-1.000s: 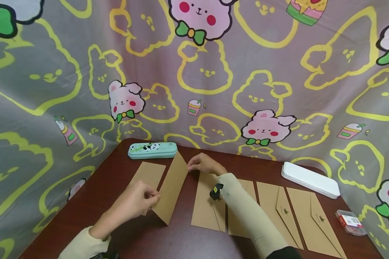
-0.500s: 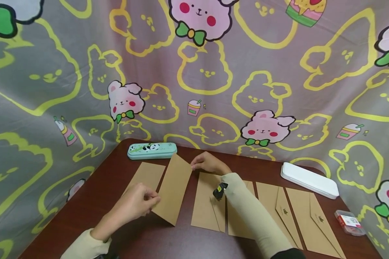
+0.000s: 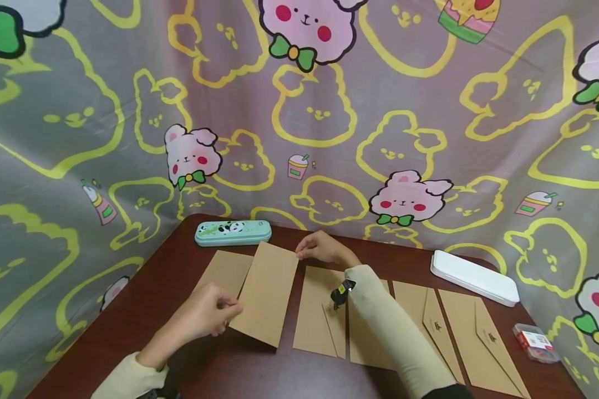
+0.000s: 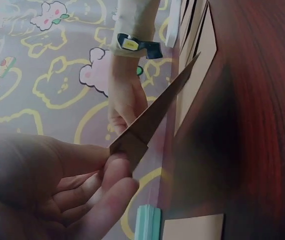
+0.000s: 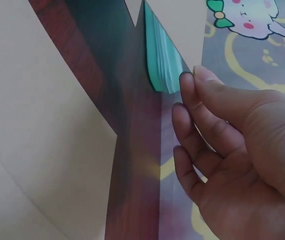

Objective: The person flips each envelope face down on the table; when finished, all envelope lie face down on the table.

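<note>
A brown kraft envelope (image 3: 268, 293) is held between both hands in the head view, tilted above the table with its plain face up. My left hand (image 3: 204, 313) pinches its near left edge between thumb and fingers. At the far right corner, my right hand (image 3: 324, 249) pinches it with thumb and index finger (image 5: 186, 87). Another envelope (image 3: 224, 271) lies partly behind it on the left. To the right lie several more in a row, among them one (image 3: 311, 310) beneath the right wrist and one (image 3: 481, 332) at the far end, with pointed flaps showing.
A mint panda pencil case (image 3: 233, 233) stands at the back left of the dark wooden table (image 3: 145, 299). A white case (image 3: 474, 277) lies at the back right, and a small clear plastic box (image 3: 535, 343) near the right edge. A patterned curtain (image 3: 259, 111) hangs behind.
The held envelope has turned from steeply on edge to a flatter tilt, its plain face now showing wide. My right hand has shifted slightly right; the left has barely moved.
</note>
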The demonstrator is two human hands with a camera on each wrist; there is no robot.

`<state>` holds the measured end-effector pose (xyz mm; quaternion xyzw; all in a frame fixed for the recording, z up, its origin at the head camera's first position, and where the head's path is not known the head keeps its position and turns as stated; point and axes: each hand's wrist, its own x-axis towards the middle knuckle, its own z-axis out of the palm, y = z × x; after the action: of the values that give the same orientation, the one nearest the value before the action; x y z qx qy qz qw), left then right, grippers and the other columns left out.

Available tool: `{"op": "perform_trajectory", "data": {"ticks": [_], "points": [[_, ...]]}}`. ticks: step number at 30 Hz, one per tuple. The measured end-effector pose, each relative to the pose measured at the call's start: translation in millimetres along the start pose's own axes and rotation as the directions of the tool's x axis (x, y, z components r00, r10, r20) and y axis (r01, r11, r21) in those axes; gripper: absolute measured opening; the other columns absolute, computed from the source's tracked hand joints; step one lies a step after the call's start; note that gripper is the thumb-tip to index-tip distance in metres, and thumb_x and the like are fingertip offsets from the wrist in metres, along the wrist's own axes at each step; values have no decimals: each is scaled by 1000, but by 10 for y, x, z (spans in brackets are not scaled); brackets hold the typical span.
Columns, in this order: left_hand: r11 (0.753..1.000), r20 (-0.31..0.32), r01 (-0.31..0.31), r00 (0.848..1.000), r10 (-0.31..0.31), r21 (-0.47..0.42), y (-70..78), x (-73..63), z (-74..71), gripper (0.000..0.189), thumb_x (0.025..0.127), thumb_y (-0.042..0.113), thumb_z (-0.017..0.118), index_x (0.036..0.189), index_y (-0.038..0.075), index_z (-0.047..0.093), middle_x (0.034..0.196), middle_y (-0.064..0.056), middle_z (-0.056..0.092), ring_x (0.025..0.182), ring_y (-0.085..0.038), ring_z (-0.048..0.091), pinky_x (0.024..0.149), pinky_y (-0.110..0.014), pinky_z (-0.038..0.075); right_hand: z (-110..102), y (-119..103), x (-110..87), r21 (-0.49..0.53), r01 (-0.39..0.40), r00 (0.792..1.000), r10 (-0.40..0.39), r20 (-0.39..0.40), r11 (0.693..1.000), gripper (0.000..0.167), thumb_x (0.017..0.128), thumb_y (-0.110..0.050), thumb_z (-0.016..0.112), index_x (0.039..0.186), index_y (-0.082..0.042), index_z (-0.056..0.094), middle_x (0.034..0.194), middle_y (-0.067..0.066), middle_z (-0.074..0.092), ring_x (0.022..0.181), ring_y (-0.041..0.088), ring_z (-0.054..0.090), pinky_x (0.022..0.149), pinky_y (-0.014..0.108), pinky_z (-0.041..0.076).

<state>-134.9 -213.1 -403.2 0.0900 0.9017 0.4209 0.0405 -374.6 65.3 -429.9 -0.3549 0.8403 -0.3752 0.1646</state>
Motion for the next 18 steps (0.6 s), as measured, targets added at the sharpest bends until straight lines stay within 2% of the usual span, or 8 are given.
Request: {"op": "perform_trajectory", "data": {"ticks": [2, 5, 7, 13, 18], "points": [[1000, 9, 22, 1000, -22, -14, -23, 8, 7, 11, 95, 11, 72, 95, 1, 76, 58, 0, 61, 45, -9, 56, 43, -25, 48, -12, -14, -9, -18, -7, 1000, 7, -4, 1000, 12, 96, -15, 72, 103, -8, 78, 100, 5, 79, 88, 5, 66, 85, 25, 54], [998, 21, 57, 998, -56, -24, -49, 18, 18, 26, 95, 11, 71, 114, -6, 72, 61, 0, 62, 47, -11, 57, 44, -28, 50, -21, -25, -8, -30, -14, 1000, 14, -4, 999, 13, 96, -18, 73, 103, -9, 78, 101, 5, 79, 90, 6, 67, 87, 27, 54], [997, 21, 76, 997, -75, -20, -66, 27, 32, 32, 95, 10, 71, 121, -8, 68, 61, 0, 62, 47, -12, 57, 44, -29, 51, -25, -32, -9, -30, -22, 1000, 22, -5, 999, 13, 96, -18, 73, 103, -9, 78, 101, 4, 79, 91, 6, 68, 89, 29, 55], [992, -7, 109, 994, -109, 60, -112, 58, 98, 32, 95, 13, 71, 123, -2, 71, 59, 2, 58, 47, -11, 55, 42, -26, 44, -34, -56, -18, -38, -69, 997, 68, -29, 997, 11, 96, -18, 73, 101, -10, 79, 99, 3, 79, 91, 9, 69, 91, 33, 55], [984, -12, 136, 991, -136, 115, -146, 88, 125, 31, 94, 14, 73, 122, 1, 72, 56, 2, 57, 44, -10, 50, 44, -23, 33, 2, -46, 13, -71, -61, 997, 57, -50, 996, 11, 96, -17, 72, 100, -10, 79, 99, 4, 79, 91, 8, 68, 90, 33, 55]]}}
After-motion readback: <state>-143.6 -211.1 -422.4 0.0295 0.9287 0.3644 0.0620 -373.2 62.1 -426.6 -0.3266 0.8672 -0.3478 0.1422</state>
